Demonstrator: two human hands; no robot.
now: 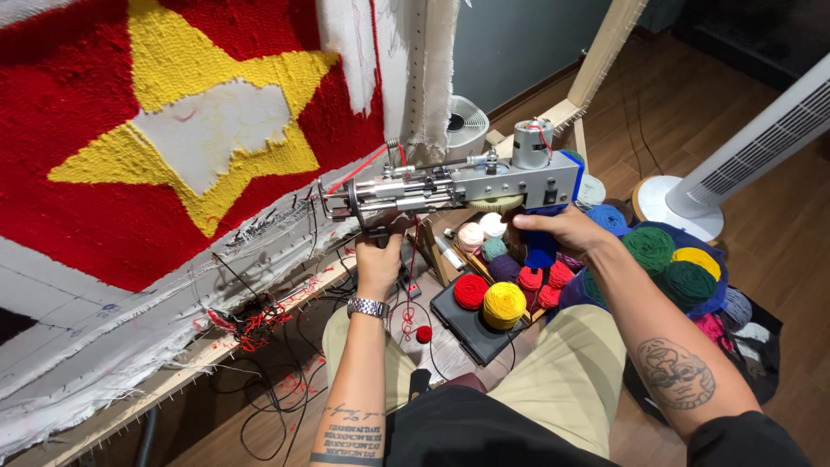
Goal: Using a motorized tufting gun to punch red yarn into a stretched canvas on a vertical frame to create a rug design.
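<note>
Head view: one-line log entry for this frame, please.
left hand: grips front handle under tufting gun | right hand: on blue rear grip | red yarn: threaded | needle end: near cloth

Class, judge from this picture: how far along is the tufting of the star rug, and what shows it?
Done: the red field and the star's yellow border are tufted. In hand: the left hand and right hand hold the tufting gun off the cloth, red yarn threaded. Left: the star's white centre and the bare cloth below are unfilled.
</note>
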